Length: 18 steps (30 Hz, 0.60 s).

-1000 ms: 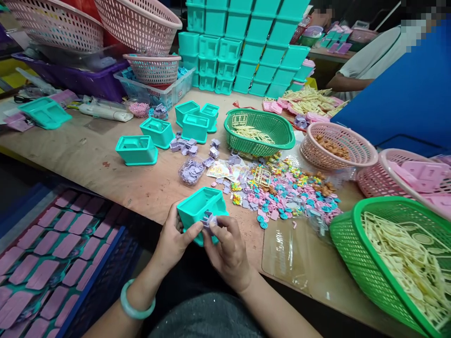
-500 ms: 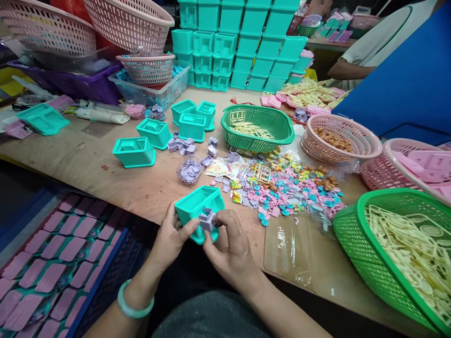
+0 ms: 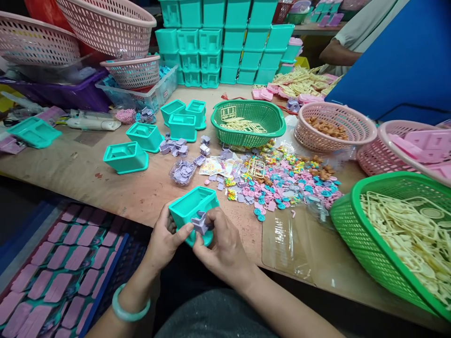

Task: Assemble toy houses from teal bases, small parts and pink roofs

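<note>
My left hand (image 3: 168,239) is wrapped round the left end of a teal plastic box (image 3: 186,206), tilted above the table's front edge. Between the thumb and fingers of my right hand (image 3: 221,244) is a small lilac plastic piece (image 3: 200,222), held against the box's near side. My left thumb tip rests close to that piece. Whether the piece is seated in the box I cannot tell. Beyond my hands lie a clear tub (image 3: 182,172) of lilac parts and a loose heap of lilac pieces (image 3: 174,146). Several teal boxes (image 3: 126,157) stand to the left of these.
A green basket (image 3: 248,123) holds cream frames; a larger one (image 3: 366,244) stands at the right edge. Small pink, blue and yellow parts (image 3: 282,183) are strewn mid-table. Stacked teal boxes (image 3: 211,42) rise behind. A crate of pink-topped boxes (image 3: 63,263) sits lower left. A person's arm (image 3: 340,51) shows behind.
The view has shifted slightly, so most things sit further left. The lilac piece is turned a little against the box; both hands keep their hold.
</note>
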Each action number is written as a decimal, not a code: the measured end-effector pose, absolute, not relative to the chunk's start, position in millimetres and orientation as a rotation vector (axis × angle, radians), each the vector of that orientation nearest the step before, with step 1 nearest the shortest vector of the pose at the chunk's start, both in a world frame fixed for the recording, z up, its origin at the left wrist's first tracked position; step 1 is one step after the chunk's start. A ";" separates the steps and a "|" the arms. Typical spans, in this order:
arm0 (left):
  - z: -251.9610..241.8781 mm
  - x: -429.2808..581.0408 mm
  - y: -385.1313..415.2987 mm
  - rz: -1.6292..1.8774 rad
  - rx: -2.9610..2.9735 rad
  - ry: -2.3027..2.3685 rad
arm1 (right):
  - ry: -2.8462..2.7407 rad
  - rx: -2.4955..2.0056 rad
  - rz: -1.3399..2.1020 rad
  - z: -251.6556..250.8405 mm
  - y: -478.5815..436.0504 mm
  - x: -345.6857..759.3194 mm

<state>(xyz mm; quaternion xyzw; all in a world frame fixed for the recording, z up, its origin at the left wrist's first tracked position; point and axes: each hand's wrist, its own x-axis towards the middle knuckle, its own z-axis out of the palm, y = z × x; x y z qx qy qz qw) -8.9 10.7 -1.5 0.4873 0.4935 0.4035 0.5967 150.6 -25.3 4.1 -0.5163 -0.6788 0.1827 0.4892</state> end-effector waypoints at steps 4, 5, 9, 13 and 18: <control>0.3 -9.2 11.3 0.931 1.133 1.149 | -1.658 -1.260 0.424 5.7 -25.4 149.4; 0.4 -9.2 11.2 0.930 1.134 1.152 | -1.661 -1.263 0.411 5.7 -25.8 148.9; 0.4 -8.8 10.6 0.930 1.145 1.162 | -1.684 -1.268 0.349 3.5 -27.8 147.0; 1.1 -7.9 9.7 0.936 1.162 1.162 | -1.666 -1.259 0.340 0.9 -28.7 144.6; -1.9 -9.9 5.1 0.925 1.205 1.161 | -1.601 -1.245 0.339 -6.2 -30.6 143.9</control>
